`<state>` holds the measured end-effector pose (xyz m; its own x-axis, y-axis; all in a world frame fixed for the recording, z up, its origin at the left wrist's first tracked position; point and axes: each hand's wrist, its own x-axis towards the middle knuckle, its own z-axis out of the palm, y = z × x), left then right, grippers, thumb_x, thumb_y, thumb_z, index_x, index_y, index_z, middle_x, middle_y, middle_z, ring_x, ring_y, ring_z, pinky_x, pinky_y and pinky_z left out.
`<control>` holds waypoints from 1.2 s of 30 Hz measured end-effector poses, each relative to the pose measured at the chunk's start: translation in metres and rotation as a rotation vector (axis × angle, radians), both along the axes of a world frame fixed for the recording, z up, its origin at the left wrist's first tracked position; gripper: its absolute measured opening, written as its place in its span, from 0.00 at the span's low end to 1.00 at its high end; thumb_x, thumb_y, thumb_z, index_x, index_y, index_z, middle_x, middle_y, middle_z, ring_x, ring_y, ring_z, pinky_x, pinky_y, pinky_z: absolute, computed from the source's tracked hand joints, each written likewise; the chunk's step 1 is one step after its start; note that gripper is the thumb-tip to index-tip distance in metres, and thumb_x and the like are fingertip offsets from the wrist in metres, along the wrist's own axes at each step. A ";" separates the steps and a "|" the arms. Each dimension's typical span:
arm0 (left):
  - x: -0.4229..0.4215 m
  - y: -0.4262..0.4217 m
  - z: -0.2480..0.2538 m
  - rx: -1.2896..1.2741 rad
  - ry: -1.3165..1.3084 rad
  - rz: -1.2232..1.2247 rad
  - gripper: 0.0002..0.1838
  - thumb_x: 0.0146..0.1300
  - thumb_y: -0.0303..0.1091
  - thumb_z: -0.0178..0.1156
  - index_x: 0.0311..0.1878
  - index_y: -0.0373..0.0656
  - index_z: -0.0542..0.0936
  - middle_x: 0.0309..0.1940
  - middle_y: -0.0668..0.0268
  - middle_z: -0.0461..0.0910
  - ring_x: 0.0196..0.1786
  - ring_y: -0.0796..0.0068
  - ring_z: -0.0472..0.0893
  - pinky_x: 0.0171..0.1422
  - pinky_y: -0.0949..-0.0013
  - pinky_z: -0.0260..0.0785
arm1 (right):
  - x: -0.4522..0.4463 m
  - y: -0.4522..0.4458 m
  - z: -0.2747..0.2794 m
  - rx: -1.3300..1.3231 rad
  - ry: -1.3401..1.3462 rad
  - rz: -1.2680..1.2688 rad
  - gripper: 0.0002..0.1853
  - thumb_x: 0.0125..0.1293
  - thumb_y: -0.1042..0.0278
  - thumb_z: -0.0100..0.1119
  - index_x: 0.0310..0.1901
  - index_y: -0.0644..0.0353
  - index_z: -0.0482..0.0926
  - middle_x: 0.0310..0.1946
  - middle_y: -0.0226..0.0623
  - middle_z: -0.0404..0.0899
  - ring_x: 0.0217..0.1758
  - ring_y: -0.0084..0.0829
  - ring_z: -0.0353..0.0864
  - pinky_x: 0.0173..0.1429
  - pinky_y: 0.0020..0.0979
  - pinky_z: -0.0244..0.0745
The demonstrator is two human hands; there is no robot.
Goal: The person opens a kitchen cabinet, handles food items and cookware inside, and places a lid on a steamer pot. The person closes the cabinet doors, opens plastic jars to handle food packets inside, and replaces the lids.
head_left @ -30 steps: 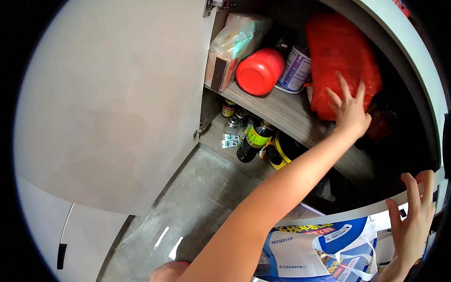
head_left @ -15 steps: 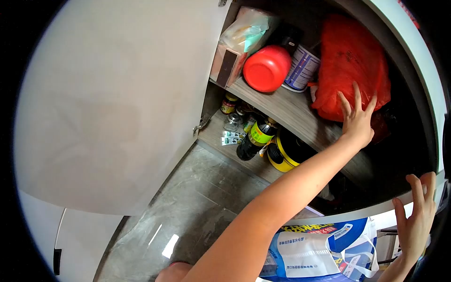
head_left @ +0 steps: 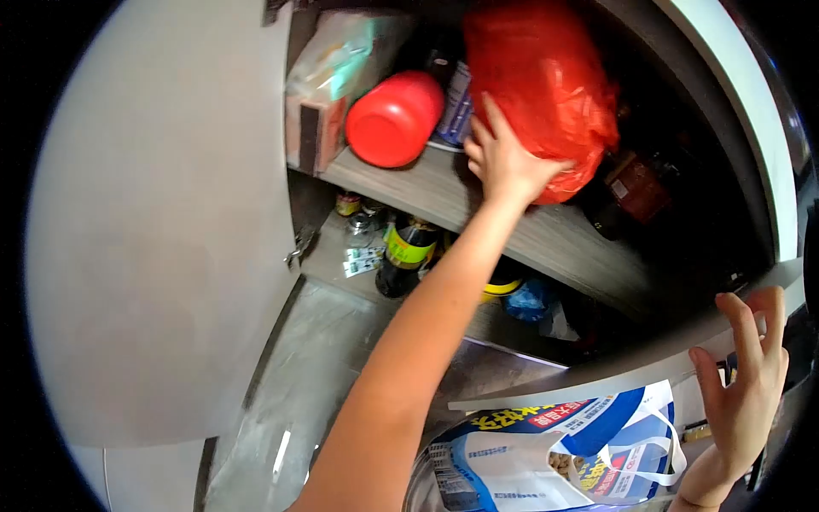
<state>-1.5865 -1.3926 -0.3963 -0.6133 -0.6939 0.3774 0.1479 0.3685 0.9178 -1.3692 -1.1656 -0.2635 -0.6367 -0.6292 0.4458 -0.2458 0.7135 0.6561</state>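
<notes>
My left hand [head_left: 512, 171] is on the lower end of a bulging red plastic bag [head_left: 546, 85] on the upper cupboard shelf. Its fingers lie along the bag's left side and its thumb presses on the right, gripping it; the contents are hidden. Left of the bag stand a blue-and-white labelled can [head_left: 457, 107], partly covered, and a red rounded container [head_left: 394, 119]. My right hand [head_left: 744, 375] is at the lower right by the edge of a white cupboard door [head_left: 589, 369], fingers apart and bent, with nothing in it.
On the lower shelf are a dark bottle with a yellow-green label [head_left: 408, 252], small jars and a blue plastic bundle [head_left: 527, 300]. A reddish-brown package [head_left: 637, 188] sits deep on the upper shelf. A large white door [head_left: 162, 230] stands open left; a printed shopping bag [head_left: 520, 461] is below.
The red bag has shifted left over the can, uncovering the reddish-brown package. My left hand has closed around its lower end. The view has swung right; my right hand keeps its pose.
</notes>
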 end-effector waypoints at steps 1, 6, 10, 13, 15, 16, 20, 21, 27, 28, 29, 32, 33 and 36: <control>-0.010 -0.003 -0.007 0.048 0.184 -0.052 0.75 0.26 0.49 0.81 0.72 0.42 0.37 0.66 0.37 0.51 0.69 0.42 0.54 0.69 0.46 0.53 | -0.002 0.000 -0.001 -0.063 -0.034 0.002 0.21 0.54 0.61 0.68 0.51 0.51 0.77 0.59 0.43 0.68 0.51 0.41 0.76 0.48 0.39 0.74; -0.025 -0.008 -0.011 0.147 0.375 -0.122 0.68 0.28 0.38 0.80 0.70 0.39 0.43 0.63 0.40 0.57 0.65 0.44 0.60 0.71 0.56 0.56 | -0.004 0.001 -0.005 0.006 0.051 0.043 0.23 0.52 0.59 0.69 0.50 0.53 0.77 0.55 0.42 0.70 0.49 0.40 0.77 0.49 0.38 0.73; -0.041 -0.004 -0.017 0.302 0.568 -0.162 0.62 0.30 0.34 0.78 0.69 0.38 0.48 0.61 0.43 0.60 0.65 0.47 0.61 0.70 0.54 0.57 | -0.007 -0.002 -0.008 -0.042 0.076 0.068 0.24 0.49 0.58 0.69 0.49 0.54 0.77 0.49 0.40 0.71 0.46 0.36 0.77 0.43 0.37 0.69; -0.024 -0.005 -0.007 0.517 0.728 -0.311 0.53 0.39 0.28 0.74 0.67 0.38 0.51 0.61 0.50 0.62 0.62 0.57 0.66 0.67 0.60 0.60 | -0.005 -0.006 -0.008 -0.056 0.096 0.077 0.23 0.50 0.56 0.68 0.47 0.55 0.77 0.48 0.40 0.70 0.43 0.36 0.75 0.43 0.35 0.66; -0.002 -0.005 0.001 0.703 0.770 -0.423 0.48 0.45 0.25 0.71 0.67 0.38 0.52 0.62 0.54 0.62 0.62 0.62 0.66 0.66 0.62 0.61 | -0.003 -0.010 -0.008 -0.073 0.087 0.067 0.23 0.50 0.55 0.68 0.47 0.54 0.77 0.48 0.40 0.70 0.42 0.36 0.75 0.43 0.34 0.65; 0.010 -0.006 0.000 0.752 0.785 -0.442 0.46 0.47 0.25 0.70 0.67 0.39 0.52 0.62 0.54 0.62 0.62 0.62 0.67 0.66 0.62 0.61 | -0.002 -0.010 -0.007 -0.086 0.076 0.063 0.24 0.50 0.55 0.68 0.48 0.54 0.77 0.48 0.40 0.70 0.41 0.36 0.75 0.44 0.33 0.64; 0.057 -0.013 -0.014 0.848 0.723 -0.479 0.40 0.52 0.25 0.66 0.65 0.40 0.54 0.59 0.56 0.66 0.60 0.63 0.70 0.63 0.59 0.65 | -0.003 -0.005 -0.009 -0.093 0.077 0.070 0.25 0.47 0.58 0.69 0.48 0.55 0.76 0.50 0.40 0.68 0.40 0.36 0.74 0.44 0.33 0.63; 0.085 -0.013 -0.017 0.908 0.748 -0.566 0.37 0.55 0.25 0.63 0.65 0.41 0.55 0.58 0.56 0.68 0.58 0.63 0.72 0.61 0.58 0.68 | -0.005 -0.005 -0.008 -0.104 0.061 0.121 0.26 0.46 0.60 0.70 0.49 0.55 0.76 0.50 0.41 0.68 0.40 0.36 0.74 0.43 0.34 0.64; 0.114 -0.035 -0.050 1.086 0.816 -0.775 0.26 0.64 0.46 0.54 0.61 0.44 0.67 0.56 0.64 0.74 0.56 0.64 0.74 0.61 0.55 0.68 | -0.005 -0.001 -0.007 -0.216 -0.040 0.069 0.27 0.43 0.65 0.70 0.48 0.56 0.74 0.49 0.40 0.67 0.42 0.36 0.75 0.41 0.33 0.64; 0.116 -0.040 -0.054 1.132 0.862 -0.817 0.27 0.64 0.48 0.54 0.61 0.44 0.68 0.56 0.64 0.74 0.56 0.63 0.74 0.62 0.55 0.67 | -0.006 -0.001 -0.007 -0.201 -0.017 0.091 0.27 0.41 0.68 0.71 0.47 0.57 0.74 0.47 0.39 0.67 0.39 0.34 0.76 0.38 0.33 0.65; 0.120 -0.048 -0.062 1.116 0.935 -0.960 0.27 0.64 0.48 0.53 0.62 0.44 0.67 0.57 0.63 0.73 0.58 0.61 0.72 0.64 0.54 0.65 | -0.008 -0.002 -0.007 -0.186 0.007 0.113 0.26 0.40 0.70 0.71 0.45 0.58 0.75 0.45 0.38 0.67 0.37 0.33 0.77 0.35 0.32 0.66; 0.144 -0.052 -0.058 1.296 0.944 -0.770 0.27 0.66 0.47 0.51 0.64 0.43 0.66 0.63 0.60 0.67 0.65 0.56 0.64 0.70 0.49 0.56 | -0.014 -0.003 -0.001 -0.212 0.011 0.183 0.25 0.37 0.72 0.71 0.43 0.59 0.75 0.42 0.37 0.68 0.30 0.33 0.77 0.30 0.33 0.67; 0.148 -0.062 -0.069 1.214 0.998 -1.000 0.27 0.66 0.46 0.51 0.65 0.44 0.65 0.65 0.59 0.65 0.67 0.56 0.62 0.72 0.47 0.53 | -0.015 0.001 -0.001 -0.213 0.015 0.190 0.25 0.38 0.72 0.71 0.43 0.59 0.75 0.42 0.37 0.68 0.30 0.33 0.77 0.30 0.33 0.67; 0.157 -0.076 -0.073 1.117 0.984 -1.185 0.28 0.68 0.46 0.48 0.67 0.44 0.62 0.69 0.59 0.60 0.71 0.55 0.56 0.75 0.46 0.42 | -0.020 0.008 -0.002 -0.214 0.026 0.220 0.25 0.38 0.72 0.71 0.43 0.59 0.75 0.43 0.37 0.68 0.31 0.34 0.77 0.30 0.33 0.68</control>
<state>-1.4297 -1.4687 -0.4691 -0.7666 -0.2761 0.5797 0.3884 -0.9183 0.0763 -1.3896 -1.1577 -0.2654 -0.4823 -0.6407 0.5974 -0.3947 0.7677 0.5048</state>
